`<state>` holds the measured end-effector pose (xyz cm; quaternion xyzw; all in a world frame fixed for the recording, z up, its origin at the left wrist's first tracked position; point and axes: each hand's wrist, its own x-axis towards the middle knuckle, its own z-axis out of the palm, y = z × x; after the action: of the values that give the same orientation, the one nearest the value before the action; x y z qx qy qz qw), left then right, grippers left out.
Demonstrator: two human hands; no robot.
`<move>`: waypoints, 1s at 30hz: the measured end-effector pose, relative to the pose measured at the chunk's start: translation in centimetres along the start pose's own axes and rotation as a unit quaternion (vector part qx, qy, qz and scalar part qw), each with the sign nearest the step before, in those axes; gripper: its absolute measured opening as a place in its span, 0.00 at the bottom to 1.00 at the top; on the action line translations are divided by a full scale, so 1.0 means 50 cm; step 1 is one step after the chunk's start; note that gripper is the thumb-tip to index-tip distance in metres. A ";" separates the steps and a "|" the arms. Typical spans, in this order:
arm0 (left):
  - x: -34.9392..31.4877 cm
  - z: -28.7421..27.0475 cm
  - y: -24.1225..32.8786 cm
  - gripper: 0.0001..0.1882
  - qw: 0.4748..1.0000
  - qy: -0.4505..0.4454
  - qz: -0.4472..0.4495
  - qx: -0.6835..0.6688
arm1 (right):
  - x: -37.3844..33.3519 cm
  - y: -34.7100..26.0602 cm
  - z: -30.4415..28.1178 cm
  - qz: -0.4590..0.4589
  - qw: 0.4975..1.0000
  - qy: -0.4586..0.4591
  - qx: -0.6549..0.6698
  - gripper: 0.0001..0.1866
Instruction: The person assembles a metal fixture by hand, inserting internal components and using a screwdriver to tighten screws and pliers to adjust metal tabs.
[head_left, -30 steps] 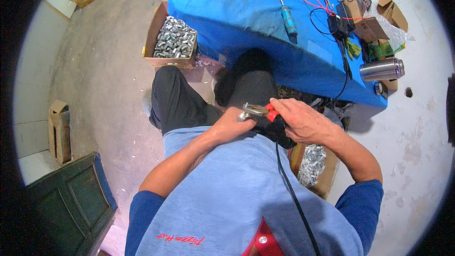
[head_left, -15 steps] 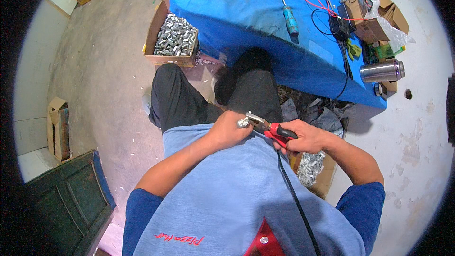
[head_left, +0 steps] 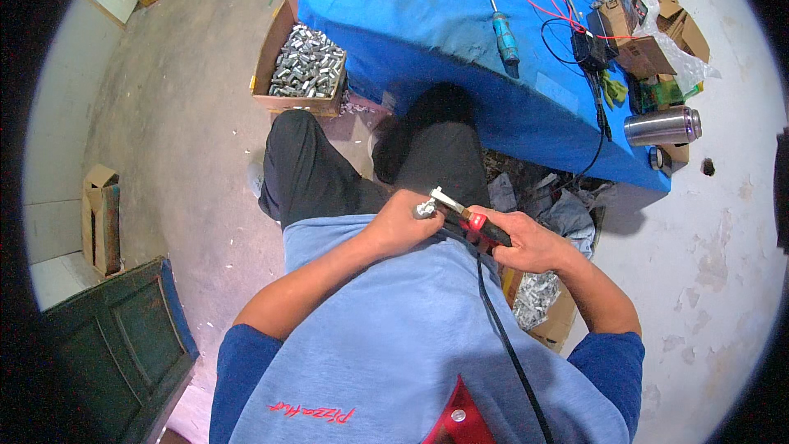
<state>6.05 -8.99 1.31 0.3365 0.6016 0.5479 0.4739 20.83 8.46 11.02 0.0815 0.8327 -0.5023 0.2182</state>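
Note:
In front of my lap, my left hand [head_left: 399, 224] is closed around a small silvery metal piece [head_left: 424, 210], whose end sticks out past the thumb and forefinger. My right hand [head_left: 528, 242] grips pliers [head_left: 475, 222] with red and black handles. Their metal jaws lie right beside that piece; whether they touch it I cannot tell. Fingers hide part of the handles and most of the held piece. Beyond my knee, a cardboard box [head_left: 297, 104] on the floor holds a heap of similar silvery parts [head_left: 308, 62].
Ahead stands a table under a blue cover [head_left: 386, 12], bearing a screwdriver [head_left: 506, 41], cables, cartons and a steel flask [head_left: 660, 126]. Silvery scraps [head_left: 536, 298] lie low at my right, near the pale wall. A black cord [head_left: 503, 330] runs down my front. A dark panel [head_left: 123, 337] stands at left.
The pliers have turned in my right hand, so the handles slant differently and the red shows less. My right elbow has come inward. My left hand has turned slightly, still holding the piece.

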 end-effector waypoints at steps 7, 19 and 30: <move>0.007 -0.012 -0.008 0.10 0.984 -0.087 -0.079 -0.134 | 0.011 0.004 -0.002 -0.001 0.999 -0.012 -0.029 0.33; 0.016 -0.021 -0.023 0.16 0.997 0.001 -0.062 -0.045 | 0.009 -0.036 0.010 0.052 0.997 0.038 -0.052 0.28; 0.040 -0.031 -0.008 0.13 0.989 0.136 -0.002 0.064 | 0.029 -0.056 0.070 0.011 0.981 0.172 -0.095 0.27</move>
<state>3.96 -7.72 0.44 0.2870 0.6949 0.5483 0.3663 19.54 3.92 11.23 0.1545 0.9006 -0.3974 0.0839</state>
